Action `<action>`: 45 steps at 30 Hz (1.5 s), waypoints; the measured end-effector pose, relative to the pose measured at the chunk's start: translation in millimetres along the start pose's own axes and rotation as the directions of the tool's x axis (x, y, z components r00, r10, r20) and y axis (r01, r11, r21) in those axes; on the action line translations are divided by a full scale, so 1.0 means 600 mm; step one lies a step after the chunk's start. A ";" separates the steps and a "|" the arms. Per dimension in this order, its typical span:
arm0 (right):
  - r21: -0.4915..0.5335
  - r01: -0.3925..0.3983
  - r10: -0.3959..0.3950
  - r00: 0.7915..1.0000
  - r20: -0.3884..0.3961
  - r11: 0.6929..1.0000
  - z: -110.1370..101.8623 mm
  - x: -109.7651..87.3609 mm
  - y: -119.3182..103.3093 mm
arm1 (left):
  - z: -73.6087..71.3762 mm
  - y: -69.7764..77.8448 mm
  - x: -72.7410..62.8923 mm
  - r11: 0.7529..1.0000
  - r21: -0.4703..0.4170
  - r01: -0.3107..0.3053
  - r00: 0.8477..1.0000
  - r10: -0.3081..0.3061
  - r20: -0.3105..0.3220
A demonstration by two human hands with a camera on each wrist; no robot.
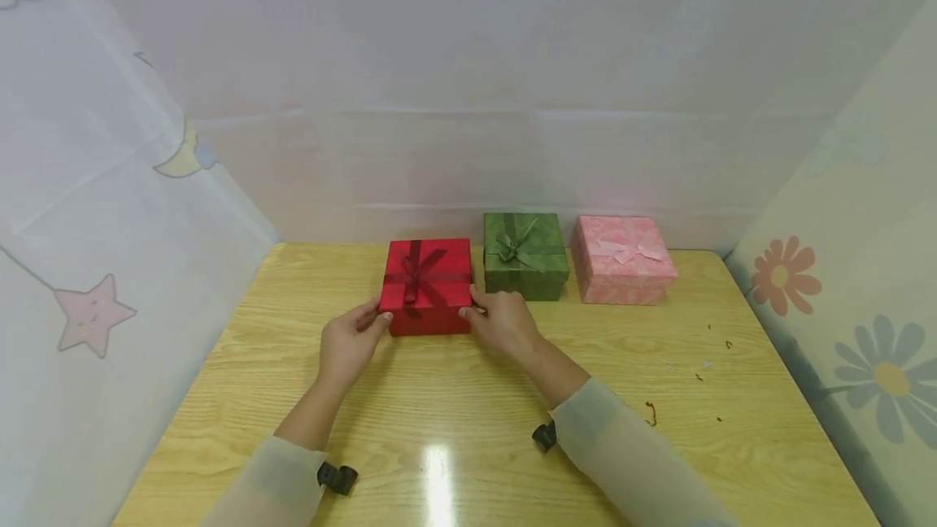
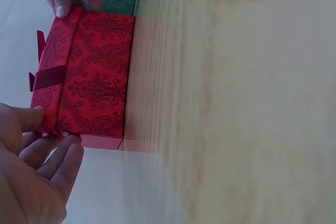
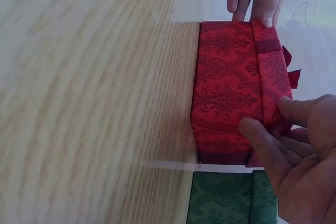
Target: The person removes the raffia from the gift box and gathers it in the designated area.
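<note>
A red patterned gift box (image 1: 439, 320) with a dark red ribbon bow on its lid rests on the table towards the back. At its left front corner, my left hand (image 1: 346, 350) holds the lid's edge, thumb at the front and fingers along the side. My right hand (image 1: 507, 324) grips the right front corner, thumb on the front face. The lid (image 2: 50, 56) sits on the box in the left wrist view. In the right wrist view, the thumb and fingers of my right hand (image 3: 310, 156) are around the lid's rim.
Just right of the red box stands a green gift box (image 1: 523, 283) with a bow, then a pink gift box (image 1: 622, 287). Small brown curled shreds (image 1: 651, 413) lie on the wooden table (image 1: 395, 429). Printed cloth (image 1: 468, 161) hangs behind and at both sides.
</note>
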State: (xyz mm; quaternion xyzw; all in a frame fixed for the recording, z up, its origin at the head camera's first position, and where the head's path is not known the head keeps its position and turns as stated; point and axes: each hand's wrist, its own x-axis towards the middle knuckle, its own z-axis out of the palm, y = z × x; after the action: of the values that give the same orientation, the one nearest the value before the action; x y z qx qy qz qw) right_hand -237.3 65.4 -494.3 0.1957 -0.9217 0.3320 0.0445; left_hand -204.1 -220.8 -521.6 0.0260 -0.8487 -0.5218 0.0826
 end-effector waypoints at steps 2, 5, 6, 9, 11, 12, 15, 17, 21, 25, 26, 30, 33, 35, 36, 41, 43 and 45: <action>0.003 -0.007 0.007 1.000 0.012 1.000 -0.002 -0.003 0.001 | -0.001 0.000 -0.005 1.000 0.007 0.004 1.000 -0.004 0.004; 0.021 -0.010 0.009 0.999 0.036 1.000 -0.004 -0.009 0.001 | -0.004 0.002 -0.013 1.000 0.013 0.004 1.000 -0.004 0.016; 0.025 -0.008 0.007 0.999 0.040 1.000 -0.005 -0.011 0.001 | -0.005 0.003 -0.016 1.000 0.009 0.006 1.000 -0.006 0.020; 0.022 0.000 -0.001 0.999 0.041 1.000 -0.008 -0.018 0.000 | -0.008 0.005 -0.024 1.000 0.006 0.006 0.999 -0.006 0.032; 0.013 0.008 -0.008 0.999 0.041 1.000 -0.010 -0.024 -0.001 | -0.009 0.007 -0.029 1.000 0.005 0.004 0.999 -0.005 0.038; 0.009 0.008 -0.008 0.999 0.039 1.000 -0.011 -0.026 -0.002 | -0.010 0.007 -0.032 1.000 0.001 0.003 0.999 -0.003 0.040; -0.003 0.013 -0.013 0.999 0.042 1.000 -0.012 -0.034 -0.006 | -0.011 0.008 -0.041 1.000 -0.004 0.009 0.999 -0.009 0.038; 0.006 0.011 -0.011 0.999 0.053 1.000 -0.014 -0.039 -0.009 | -0.011 0.008 -0.046 1.000 -0.011 0.015 0.999 -0.015 0.042; 0.038 0.001 -0.004 0.997 0.081 0.999 -0.018 -0.049 -0.013 | -0.012 0.009 -0.057 0.999 -0.022 0.028 0.998 -0.027 0.048; 0.057 0.009 -0.014 0.996 0.083 0.998 -0.018 -0.058 -0.013 | -0.014 0.009 -0.067 0.999 -0.019 0.037 0.998 -0.036 0.046; 0.057 0.013 -0.018 0.997 0.080 0.998 -0.018 -0.060 -0.013 | -0.014 0.009 -0.070 0.999 -0.022 0.040 0.998 -0.039 0.047; 0.064 0.035 -0.039 0.997 0.063 0.997 -0.019 -0.072 -0.011 | -0.015 0.009 -0.082 0.998 -0.036 0.050 0.998 -0.048 0.050; 0.059 0.049 -0.052 0.997 0.050 0.997 -0.023 -0.084 -0.010 | -0.013 0.010 -0.092 0.996 -0.061 0.059 0.997 -0.055 0.056; 0.060 0.054 -0.057 0.997 0.050 0.997 -0.026 -0.093 -0.010 | -0.012 0.011 -0.098 0.995 -0.078 0.068 0.996 -0.063 0.061; 0.065 0.057 -0.060 0.997 0.052 0.996 -0.027 -0.097 -0.010 | -0.011 0.012 -0.101 0.994 -0.085 0.069 0.996 -0.064 0.064; 0.064 0.084 -0.087 0.995 0.044 0.994 -0.030 -0.117 -0.009 | -0.010 0.016 -0.116 0.993 -0.094 0.072 0.995 -0.065 0.070; 0.057 0.102 -0.105 0.994 0.040 0.993 -0.031 -0.123 -0.009 | -0.010 0.017 -0.122 0.992 -0.100 0.072 0.995 -0.065 0.072; 0.049 0.118 -0.120 0.992 0.039 0.992 -0.032 -0.128 -0.010 | -0.010 0.017 -0.127 0.991 -0.112 0.071 0.995 -0.063 0.073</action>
State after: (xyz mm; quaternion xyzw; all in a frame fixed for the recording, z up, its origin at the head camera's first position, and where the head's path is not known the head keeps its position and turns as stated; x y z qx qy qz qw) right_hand -165.1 98.8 -492.2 0.2584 -0.9011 0.3458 0.0404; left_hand -127.4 -211.5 -518.5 0.0315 -0.8183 -0.5728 0.0367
